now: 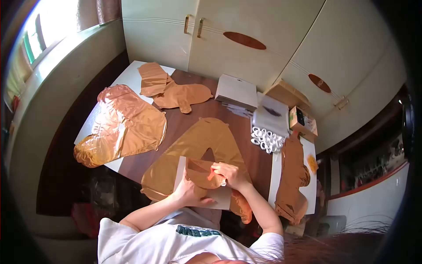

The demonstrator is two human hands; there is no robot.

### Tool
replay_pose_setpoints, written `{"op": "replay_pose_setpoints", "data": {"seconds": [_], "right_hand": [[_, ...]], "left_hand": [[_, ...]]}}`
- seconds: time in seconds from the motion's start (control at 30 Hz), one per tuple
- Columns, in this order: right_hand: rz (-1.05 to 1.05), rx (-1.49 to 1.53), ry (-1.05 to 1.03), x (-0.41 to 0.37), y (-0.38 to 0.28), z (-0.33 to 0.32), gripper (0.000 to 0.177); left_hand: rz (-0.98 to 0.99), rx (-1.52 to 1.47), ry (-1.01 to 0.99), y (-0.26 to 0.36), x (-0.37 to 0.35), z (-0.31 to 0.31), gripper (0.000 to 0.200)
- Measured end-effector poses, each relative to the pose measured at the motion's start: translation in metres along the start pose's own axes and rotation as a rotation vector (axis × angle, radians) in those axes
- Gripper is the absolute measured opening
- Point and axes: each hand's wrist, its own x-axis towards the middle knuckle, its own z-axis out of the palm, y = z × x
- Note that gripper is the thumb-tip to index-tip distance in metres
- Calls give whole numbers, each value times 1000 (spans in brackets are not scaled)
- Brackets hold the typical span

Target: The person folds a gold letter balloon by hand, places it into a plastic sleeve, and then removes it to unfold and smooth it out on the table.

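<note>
My left hand (pixel 188 192) grips a white card (pixel 220 199) at its left side, thumb up and fingers stretched along the lower part. Copper-gold foil, apparently a flat foil balloon (pixel 200 179), lies folded over the card. My right hand (pixel 231 175) is closed on this foil near its right end, where a small red-orange bit shows by the fingers. One end of the foil hangs below my right wrist. Under and beyond my hands lies a large flat A-shaped foil balloon (pixel 176 152). What my right fingertips pinch is partly hidden.
More flat foil balloons lie on the table: a shiny one (pixel 127 125) at left, a folded one (pixel 182 93) at the back, and a long one (pixel 291 180) at right. White looped pieces (pixel 267 140), a white box (pixel 237 91) and a small open box (pixel 304 123) stand back right.
</note>
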Motion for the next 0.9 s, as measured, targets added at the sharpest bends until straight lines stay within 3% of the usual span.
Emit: {"op": "replay_pose_setpoints", "data": {"seconds": [0.07, 0.33, 0.47, 0.57, 0.67, 0.77, 0.9], "right_hand": [[-63, -114, 25, -1, -1, 2, 16], [-69, -187, 34, -3, -1, 8, 13], [-66, -212, 46, -1, -2, 8, 11], [-36, -203, 33, -4, -2, 11, 14], [-46, -262, 27, -5, -4, 13, 12], [-48, -284, 18, -5, -8, 14, 9], [-28, -254, 6, -4, -9, 12, 6]], "left_hand": [[15, -169, 142, -4, -2, 6, 70], [-11, 96, -11, -5, -1, 0, 66], [10, 92, 77, -10, -2, -1, 55], [49, 456, -316, -23, -9, -32, 47], [36, 324, -5, -48, -19, -51, 40], [-133, 321, 33, -61, -11, -70, 42], [33, 280, -19, -59, 23, -87, 42]]}}
